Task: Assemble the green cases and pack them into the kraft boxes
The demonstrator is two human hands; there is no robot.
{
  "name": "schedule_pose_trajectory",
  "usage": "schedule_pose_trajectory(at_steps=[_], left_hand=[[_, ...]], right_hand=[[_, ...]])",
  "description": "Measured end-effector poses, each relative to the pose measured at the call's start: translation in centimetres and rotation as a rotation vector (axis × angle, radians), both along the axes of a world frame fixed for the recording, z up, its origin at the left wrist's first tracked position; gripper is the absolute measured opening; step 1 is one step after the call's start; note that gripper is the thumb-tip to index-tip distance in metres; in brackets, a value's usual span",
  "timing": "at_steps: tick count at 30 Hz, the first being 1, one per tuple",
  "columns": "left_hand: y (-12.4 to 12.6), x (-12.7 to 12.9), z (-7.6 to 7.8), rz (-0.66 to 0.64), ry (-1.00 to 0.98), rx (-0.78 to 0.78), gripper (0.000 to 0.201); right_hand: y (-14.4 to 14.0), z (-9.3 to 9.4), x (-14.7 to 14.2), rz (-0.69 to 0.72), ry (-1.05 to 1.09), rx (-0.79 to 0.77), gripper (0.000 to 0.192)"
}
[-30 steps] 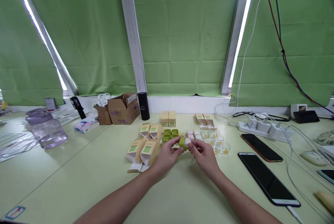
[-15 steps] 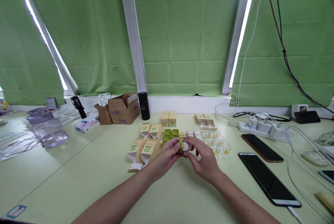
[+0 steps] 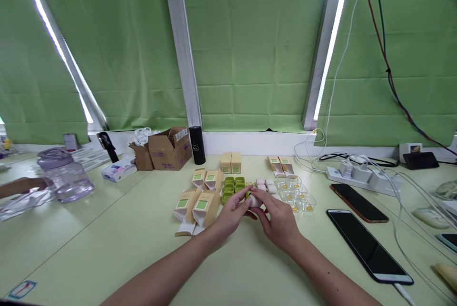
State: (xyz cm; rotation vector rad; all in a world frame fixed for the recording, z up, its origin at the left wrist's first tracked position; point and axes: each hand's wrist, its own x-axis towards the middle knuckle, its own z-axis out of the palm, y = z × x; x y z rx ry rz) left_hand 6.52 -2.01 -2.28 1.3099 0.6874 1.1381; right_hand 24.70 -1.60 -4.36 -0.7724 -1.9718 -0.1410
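Observation:
My left hand (image 3: pixel 229 214) pinches a small green piece (image 3: pixel 248 194), mostly covered by my fingers. Against it, the fingers of my right hand (image 3: pixel 281 221) close on a small rounded white piece (image 3: pixel 254 202). The two pieces touch; whether they are joined, I cannot tell. Just behind my left hand stand several green square cups (image 3: pixel 229 188). Beyond my right fingers lie small white and pinkish blocks (image 3: pixel 270 188). To their right is a group of clear plastic cups (image 3: pixel 309 206) with yellow spots at the bottom.
Kraft boxes (image 3: pixel 207 201) with green labels stand left of the cups, more (image 3: pixel 225 162) behind. A power strip (image 3: pixel 352 177) and phones (image 3: pixel 367 244) lie right. At left are a purple jug (image 3: pixel 66 177), a cardboard box (image 3: pixel 169 151) and another person's hand (image 3: pixel 26 185).
My hands have shifted slightly, with my left thumb now further over the pieces and the green one more covered. Another person's arm has come in at the left edge, near the jug.

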Motion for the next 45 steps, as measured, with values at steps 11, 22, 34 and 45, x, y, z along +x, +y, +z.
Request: schedule_pose_trajectory(at_steps=[11,22,34,45], left_hand=[[-0.7,0.3,-0.3,0.132,0.108,0.141,0.073],[-0.8,1.5,-1.0,0.208,0.070,0.166,0.073],[-1.0,2.1,-1.8,0.355,0.085,0.300,0.051],[-1.0,1.5,-1.2,0.140,-0.003,0.157,0.069]], right_hand=[[-0.1,0.1,-0.4,-0.066,-0.097,0.076,0.036],[0.1,0.2,-1.0,-0.065,-0.133,0.153,0.051],[-0.4,0.7,-1.7,-0.095,-0.124,0.226,0.044],[0.2,-0.2,-1.0,-0.050,-0.047,0.148,0.046]])
